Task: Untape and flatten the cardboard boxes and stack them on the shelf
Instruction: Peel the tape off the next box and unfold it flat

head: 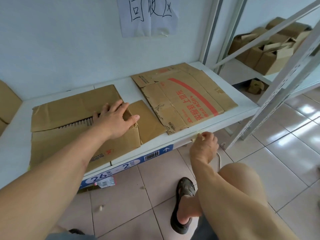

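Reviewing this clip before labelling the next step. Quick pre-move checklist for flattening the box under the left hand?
1. Left hand pressing flat on the plain box: ok.
2. Plain box fully flattened: not ok, its right end stands as a box corner.
3. Right hand free: not ok, it pinches a tape scrap at the shelf edge.
4. Tape all off plain box: cannot tell.
5. Printed flattened box lying flat on shelf: ok.
6. Shelf room beside it: ok, bare strip between the two.
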Demonstrator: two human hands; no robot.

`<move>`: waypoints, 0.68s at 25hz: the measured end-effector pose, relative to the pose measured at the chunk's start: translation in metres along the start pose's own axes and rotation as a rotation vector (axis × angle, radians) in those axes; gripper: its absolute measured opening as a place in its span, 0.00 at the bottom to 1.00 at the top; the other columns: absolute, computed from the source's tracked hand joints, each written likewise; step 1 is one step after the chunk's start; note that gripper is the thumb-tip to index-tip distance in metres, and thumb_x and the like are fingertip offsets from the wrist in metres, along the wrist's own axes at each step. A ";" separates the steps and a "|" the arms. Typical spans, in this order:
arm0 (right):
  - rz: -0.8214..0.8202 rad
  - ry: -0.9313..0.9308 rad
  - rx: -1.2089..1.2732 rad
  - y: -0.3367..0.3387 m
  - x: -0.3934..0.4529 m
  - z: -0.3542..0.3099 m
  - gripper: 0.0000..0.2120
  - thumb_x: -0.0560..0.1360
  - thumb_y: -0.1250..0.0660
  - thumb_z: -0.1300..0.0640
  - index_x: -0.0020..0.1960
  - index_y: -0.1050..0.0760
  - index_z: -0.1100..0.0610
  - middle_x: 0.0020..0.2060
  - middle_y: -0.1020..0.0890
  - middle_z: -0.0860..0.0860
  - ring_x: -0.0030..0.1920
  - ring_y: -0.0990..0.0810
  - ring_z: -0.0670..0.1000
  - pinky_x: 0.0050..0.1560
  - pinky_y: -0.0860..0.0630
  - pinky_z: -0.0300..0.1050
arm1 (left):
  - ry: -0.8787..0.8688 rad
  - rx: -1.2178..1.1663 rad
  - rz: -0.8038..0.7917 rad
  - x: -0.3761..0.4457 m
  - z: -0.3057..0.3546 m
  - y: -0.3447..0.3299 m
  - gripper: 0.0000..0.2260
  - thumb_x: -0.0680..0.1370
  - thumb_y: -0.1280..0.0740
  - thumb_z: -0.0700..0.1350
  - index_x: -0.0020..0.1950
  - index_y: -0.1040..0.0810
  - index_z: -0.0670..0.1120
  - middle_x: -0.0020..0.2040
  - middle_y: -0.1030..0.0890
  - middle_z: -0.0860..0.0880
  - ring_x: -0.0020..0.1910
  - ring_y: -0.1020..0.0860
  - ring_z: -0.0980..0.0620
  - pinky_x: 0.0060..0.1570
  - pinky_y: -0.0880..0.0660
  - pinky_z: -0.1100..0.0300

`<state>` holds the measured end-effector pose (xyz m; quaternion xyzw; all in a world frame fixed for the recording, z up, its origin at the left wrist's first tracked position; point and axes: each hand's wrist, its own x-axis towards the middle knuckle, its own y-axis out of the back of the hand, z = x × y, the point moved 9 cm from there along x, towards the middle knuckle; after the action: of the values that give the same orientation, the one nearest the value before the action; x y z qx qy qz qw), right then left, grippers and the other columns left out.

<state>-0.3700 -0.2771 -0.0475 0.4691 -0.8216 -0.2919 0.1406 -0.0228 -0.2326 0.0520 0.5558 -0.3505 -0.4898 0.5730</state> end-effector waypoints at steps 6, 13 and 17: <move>-0.206 0.149 -0.061 -0.042 -0.014 -0.022 0.19 0.80 0.47 0.46 0.65 0.27 0.53 0.63 0.26 0.49 0.64 0.32 0.52 0.62 0.37 0.48 | 0.003 0.010 0.011 -0.002 0.001 0.000 0.35 0.75 0.57 0.73 0.78 0.53 0.59 0.79 0.56 0.58 0.78 0.56 0.43 0.73 0.53 0.35; -0.119 -0.100 0.008 -0.031 0.001 -0.007 0.07 0.80 0.38 0.55 0.57 0.28 0.53 0.59 0.27 0.52 0.57 0.28 0.55 0.59 0.31 0.53 | -0.005 -0.003 0.023 -0.005 0.001 0.001 0.35 0.74 0.58 0.73 0.78 0.53 0.59 0.79 0.56 0.59 0.78 0.56 0.44 0.73 0.54 0.35; -0.134 -0.156 0.075 -0.037 -0.001 -0.005 0.13 0.79 0.40 0.58 0.63 0.32 0.53 0.63 0.30 0.52 0.62 0.31 0.56 0.63 0.32 0.57 | -0.009 -0.016 0.027 -0.006 0.001 0.002 0.36 0.74 0.57 0.73 0.79 0.53 0.58 0.79 0.55 0.59 0.78 0.55 0.44 0.73 0.54 0.36</move>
<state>-0.3414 -0.2923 -0.0664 0.5038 -0.8071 -0.3055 0.0386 -0.0251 -0.2275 0.0549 0.5441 -0.3566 -0.4872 0.5826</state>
